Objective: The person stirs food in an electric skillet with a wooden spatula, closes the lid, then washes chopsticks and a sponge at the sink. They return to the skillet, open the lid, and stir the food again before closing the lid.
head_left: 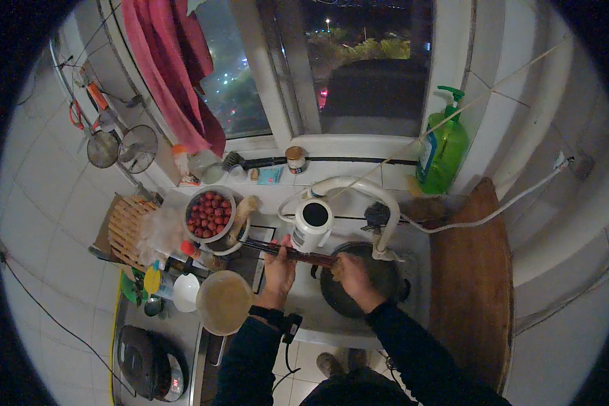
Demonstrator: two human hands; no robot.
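A bundle of dark brown chopsticks (309, 257) stretches sideways in front of me, above the sink. My left hand (279, 273) grips the bundle near its middle, with the thin dark ends pointing left. My right hand (359, 285) closes around the thicker, reddish end. A small yellowish-brown piece (338, 269), perhaps a scrubber, shows at the right fingers. Beneath my right hand, a dark two-handled pot (345, 302) sits in the white sink (304, 312). The white faucet-mounted unit (304, 228) stands just behind the chopsticks, and its curved spout (388, 213) hangs over the pot.
A bowl of red fruit (209, 214) and a light plastic basin (224, 302) stand to the left. A wooden board (467, 294) leans at the right wall, below a green pump bottle (441, 147). An electric cooker (144, 363) occupies the left counter.
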